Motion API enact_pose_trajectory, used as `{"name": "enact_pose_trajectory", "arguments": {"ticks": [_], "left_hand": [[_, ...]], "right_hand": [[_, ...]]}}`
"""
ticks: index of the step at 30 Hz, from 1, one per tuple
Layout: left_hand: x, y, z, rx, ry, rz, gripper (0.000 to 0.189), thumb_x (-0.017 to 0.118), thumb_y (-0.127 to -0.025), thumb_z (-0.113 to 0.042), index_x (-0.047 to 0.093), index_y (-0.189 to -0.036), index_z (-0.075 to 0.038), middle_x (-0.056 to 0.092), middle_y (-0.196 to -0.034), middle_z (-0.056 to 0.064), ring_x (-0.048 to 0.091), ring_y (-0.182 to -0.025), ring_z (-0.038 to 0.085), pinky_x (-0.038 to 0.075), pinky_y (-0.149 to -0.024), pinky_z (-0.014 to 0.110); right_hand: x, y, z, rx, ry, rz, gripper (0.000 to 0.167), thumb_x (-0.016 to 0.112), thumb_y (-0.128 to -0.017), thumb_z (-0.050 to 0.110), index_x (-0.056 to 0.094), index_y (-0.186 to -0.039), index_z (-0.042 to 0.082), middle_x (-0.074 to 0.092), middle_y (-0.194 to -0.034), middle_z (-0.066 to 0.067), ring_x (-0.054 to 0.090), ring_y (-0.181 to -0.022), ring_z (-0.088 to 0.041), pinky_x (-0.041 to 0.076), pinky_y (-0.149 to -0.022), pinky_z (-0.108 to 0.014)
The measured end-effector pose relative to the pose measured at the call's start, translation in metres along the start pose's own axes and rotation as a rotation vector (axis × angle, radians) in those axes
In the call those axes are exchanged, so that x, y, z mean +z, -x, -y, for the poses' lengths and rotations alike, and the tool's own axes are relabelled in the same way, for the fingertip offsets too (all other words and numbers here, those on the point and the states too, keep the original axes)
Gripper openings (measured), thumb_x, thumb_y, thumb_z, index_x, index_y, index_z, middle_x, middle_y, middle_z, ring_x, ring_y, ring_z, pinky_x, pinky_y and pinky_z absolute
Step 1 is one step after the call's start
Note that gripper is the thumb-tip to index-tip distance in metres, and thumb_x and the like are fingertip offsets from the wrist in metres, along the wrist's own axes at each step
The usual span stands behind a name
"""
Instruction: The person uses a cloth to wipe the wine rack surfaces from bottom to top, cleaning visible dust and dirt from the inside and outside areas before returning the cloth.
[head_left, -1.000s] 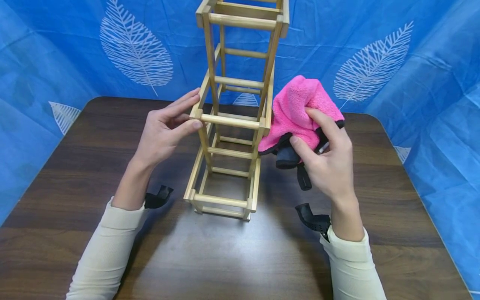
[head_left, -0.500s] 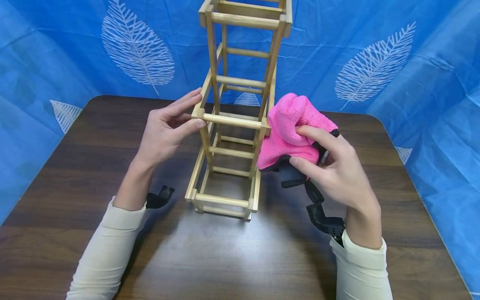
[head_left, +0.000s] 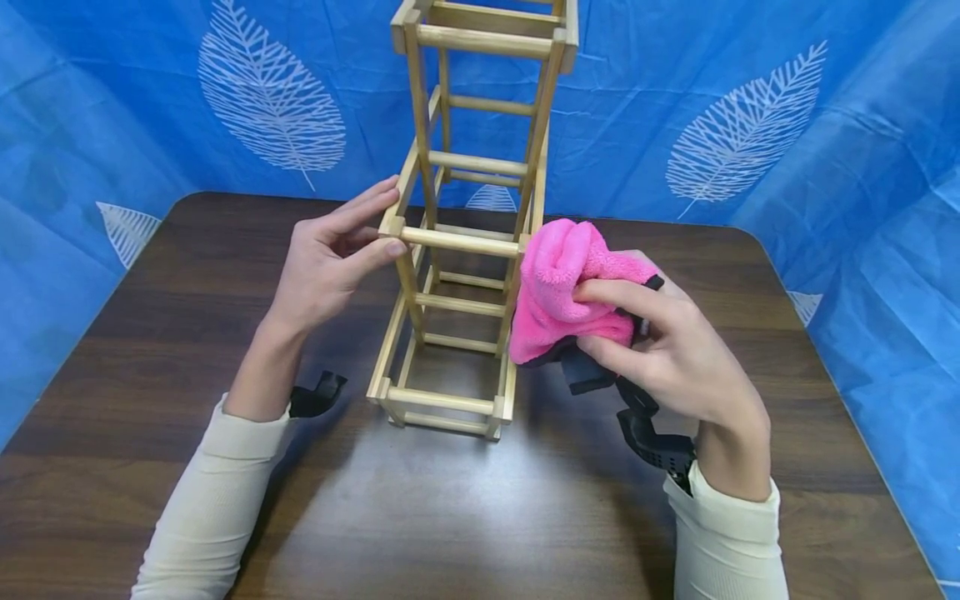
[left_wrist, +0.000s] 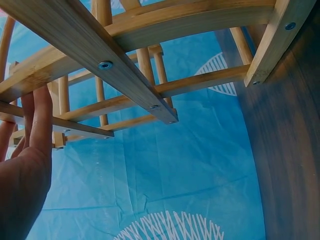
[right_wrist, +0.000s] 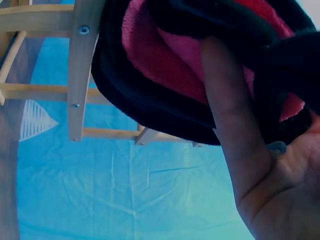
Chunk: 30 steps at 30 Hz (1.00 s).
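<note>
A tall wooden rack (head_left: 461,242) of slats and round rungs stands on the dark wooden table. My left hand (head_left: 330,250) grips its left side at the middle tier, thumb on the front corner and fingers along the side rail. In the left wrist view those fingers (left_wrist: 42,120) reach up to the slats (left_wrist: 105,65). My right hand (head_left: 660,333) pinches a bunched pink fluffy cloth (head_left: 562,275) with black edging against the rack's right side, just below the middle tier. From the right wrist view, the black trim (right_wrist: 150,110) hangs beside a rack upright (right_wrist: 80,75).
The brown table (head_left: 487,533) runs around the rack on all sides. Behind it hangs a blue curtain (head_left: 615,108) with white leaf prints. A black wrist mount (head_left: 652,442) juts from the right sleeve, another (head_left: 318,396) from the left.
My right hand has brought the pink cloth down and nearer the person along the rack's right side, bunching it tighter. The left hand keeps its hold on the rack.
</note>
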<state>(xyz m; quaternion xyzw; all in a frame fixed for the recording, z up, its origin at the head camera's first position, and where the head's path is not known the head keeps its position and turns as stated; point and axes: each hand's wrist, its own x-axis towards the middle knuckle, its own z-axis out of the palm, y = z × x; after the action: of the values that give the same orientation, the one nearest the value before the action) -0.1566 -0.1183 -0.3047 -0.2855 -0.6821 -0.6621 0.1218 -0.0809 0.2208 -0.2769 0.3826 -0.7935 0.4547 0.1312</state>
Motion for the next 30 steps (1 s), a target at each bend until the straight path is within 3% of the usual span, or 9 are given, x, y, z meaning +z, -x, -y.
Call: {"name": "enact_pose_trajectory", "arguments": {"ticks": [8,17,21,26,30], "left_hand": [[-0.001,0.0,0.0,0.035,-0.024,0.019,0.047,0.07,-0.089,0.004,0.059,-0.134,0.001,0.053,-0.143,0.012,0.069,-0.097,0.017,0.055,-0.081,0.023],[-0.002,0.0,0.0,0.038,-0.003,0.032,0.046,0.07,-0.089,0.002,0.058,-0.134,0.002,0.051,-0.144,0.013,0.069,-0.098,0.018,0.055,-0.083,0.024],[-0.001,0.0,-0.001,0.035,0.001,0.038,0.047,0.071,-0.09,-0.001,0.058,-0.134,0.002,0.051,-0.145,0.013,0.069,-0.1,0.018,0.055,-0.083,0.025],[-0.001,-0.001,-0.002,0.017,-0.001,0.031,0.047,0.069,-0.089,0.006,0.059,-0.134,0.002,0.052,-0.144,0.012,0.069,-0.1,0.018,0.055,-0.083,0.026],[0.0,-0.001,-0.003,0.007,-0.024,0.016,0.049,0.067,-0.087,0.012,0.059,-0.134,0.002,0.053,-0.143,0.01,0.069,-0.099,0.018,0.056,-0.082,0.025]], "right_hand": [[0.001,-0.002,-0.005,0.008,0.035,0.073,0.045,0.075,-0.072,-0.016,0.07,-0.113,0.002,0.056,-0.123,-0.006,0.05,-0.113,-0.023,0.046,-0.082,-0.021],[0.0,0.0,-0.015,0.035,-0.036,0.144,0.048,0.076,-0.073,-0.016,0.069,-0.116,0.004,0.057,-0.116,-0.004,0.051,-0.105,-0.02,0.044,-0.082,-0.024],[0.001,0.003,-0.02,0.092,0.0,0.218,0.043,0.078,-0.078,-0.008,0.069,-0.117,0.009,0.058,-0.114,0.001,0.051,-0.103,-0.017,0.045,-0.085,-0.023],[0.001,0.005,-0.023,0.153,0.039,0.283,0.041,0.077,-0.082,-0.003,0.068,-0.12,0.008,0.06,-0.114,0.002,0.052,-0.103,-0.015,0.044,-0.087,-0.023],[-0.002,0.005,-0.019,0.163,-0.003,0.381,0.04,0.076,-0.084,0.0,0.067,-0.122,0.012,0.059,-0.113,0.005,0.053,-0.102,-0.013,0.046,-0.087,-0.025]]}}
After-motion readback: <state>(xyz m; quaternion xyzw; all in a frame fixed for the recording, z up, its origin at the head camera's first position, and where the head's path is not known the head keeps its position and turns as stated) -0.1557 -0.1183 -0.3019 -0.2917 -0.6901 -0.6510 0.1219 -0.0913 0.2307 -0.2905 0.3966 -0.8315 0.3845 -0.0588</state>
